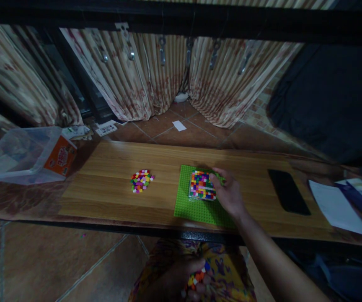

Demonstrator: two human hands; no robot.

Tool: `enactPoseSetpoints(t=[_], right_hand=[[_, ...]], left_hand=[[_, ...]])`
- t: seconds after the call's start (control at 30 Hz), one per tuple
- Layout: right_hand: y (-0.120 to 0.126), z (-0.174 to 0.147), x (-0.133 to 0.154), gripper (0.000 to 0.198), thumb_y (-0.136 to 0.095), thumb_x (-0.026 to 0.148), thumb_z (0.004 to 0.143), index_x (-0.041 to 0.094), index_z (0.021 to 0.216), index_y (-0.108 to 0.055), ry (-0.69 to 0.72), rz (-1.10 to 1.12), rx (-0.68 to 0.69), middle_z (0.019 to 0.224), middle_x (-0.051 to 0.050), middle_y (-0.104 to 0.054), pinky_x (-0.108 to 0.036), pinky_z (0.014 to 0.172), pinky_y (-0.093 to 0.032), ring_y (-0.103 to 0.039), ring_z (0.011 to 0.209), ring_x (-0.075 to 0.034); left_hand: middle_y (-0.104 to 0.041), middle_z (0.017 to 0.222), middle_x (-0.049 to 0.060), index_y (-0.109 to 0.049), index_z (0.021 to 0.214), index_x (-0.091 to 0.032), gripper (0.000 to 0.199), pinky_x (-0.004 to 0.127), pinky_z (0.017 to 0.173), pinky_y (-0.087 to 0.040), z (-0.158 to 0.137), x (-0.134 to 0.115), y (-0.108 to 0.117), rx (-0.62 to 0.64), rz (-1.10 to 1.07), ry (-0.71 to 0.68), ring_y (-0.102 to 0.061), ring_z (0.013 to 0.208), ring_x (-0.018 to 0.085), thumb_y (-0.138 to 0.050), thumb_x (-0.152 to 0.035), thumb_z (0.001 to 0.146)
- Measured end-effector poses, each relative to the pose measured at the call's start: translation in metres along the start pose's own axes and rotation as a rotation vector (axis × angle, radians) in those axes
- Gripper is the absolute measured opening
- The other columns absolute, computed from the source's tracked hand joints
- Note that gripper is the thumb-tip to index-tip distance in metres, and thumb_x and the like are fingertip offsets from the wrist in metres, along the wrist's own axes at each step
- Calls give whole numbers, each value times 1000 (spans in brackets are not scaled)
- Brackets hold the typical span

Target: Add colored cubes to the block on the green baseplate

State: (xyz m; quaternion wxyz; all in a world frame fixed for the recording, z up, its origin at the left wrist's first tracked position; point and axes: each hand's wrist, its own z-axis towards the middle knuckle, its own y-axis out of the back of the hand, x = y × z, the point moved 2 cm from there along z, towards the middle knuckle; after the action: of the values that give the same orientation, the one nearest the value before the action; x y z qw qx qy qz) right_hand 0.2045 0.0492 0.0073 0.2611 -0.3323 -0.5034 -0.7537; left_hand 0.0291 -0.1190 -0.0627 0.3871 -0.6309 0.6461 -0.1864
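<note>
A green studded baseplate (pixel 185 205) lies on the wooden board. On it sits a square block of small multicoloured building bricks (pixel 201 186), layered and packed close together. My right hand (pixel 229 193) is at the block's right edge, its thumb and forefinger curled together near the upper right corner. Whether a small brick is between those fingertips is hidden. Low over my lap, my left hand (pixel 196 279) is cupped around a handful of loose bricks (pixel 197 277), mostly red, orange, white and blue. A pile of loose bricks (pixel 141 181) rests left of the baseplate.
The wooden board (pixel 105 167) lies across a low table. A black phone-like slab (pixel 288 191) is on its right part, with white papers (pixel 338 205) beyond. A clear plastic bin (pixel 20 155) with an orange label stands at the left. Curtains (pixel 156 75) hang behind.
</note>
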Motion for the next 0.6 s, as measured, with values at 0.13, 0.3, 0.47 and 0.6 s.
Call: enactPoseSetpoints(t=[0.13,0.3,0.47,0.6], right_hand=[[-10,0,-3,40,-55,48,81,18,105,-66,-88,56,54,107,-11,-67,-43,87,-45,-60,99,-25],[-15,-1,-7,41,-57,48,79,18,105,-67,-182,189,78,101,-9,-69,-39,79,-49,-64,88,-23],[-17,0,-8,38,-60,47,76,19,101,-68,-196,191,56,98,-9,-70,-38,78,-49,-64,86,-23],[-21,0,-10,37,-59,45,76,18,100,-68,-182,192,45,100,-9,-69,-38,82,-48,-64,89,-23]], left_hand=[[-46,64,-1,-56,82,-15,34,18,43,-14,-2,-1,-2,-14,-31,17,-32,48,5,-64,-47,71],[-49,70,1,-57,82,-14,36,19,43,-16,-2,4,-1,-71,-67,24,-33,49,4,-67,-46,69],[-51,74,2,-57,84,-15,36,19,43,-16,-2,6,-1,-91,-83,12,-33,48,3,-67,-47,70],[-51,73,1,-56,84,-16,37,18,42,-17,0,7,-1,-82,-83,9,-34,48,3,-69,-48,69]])
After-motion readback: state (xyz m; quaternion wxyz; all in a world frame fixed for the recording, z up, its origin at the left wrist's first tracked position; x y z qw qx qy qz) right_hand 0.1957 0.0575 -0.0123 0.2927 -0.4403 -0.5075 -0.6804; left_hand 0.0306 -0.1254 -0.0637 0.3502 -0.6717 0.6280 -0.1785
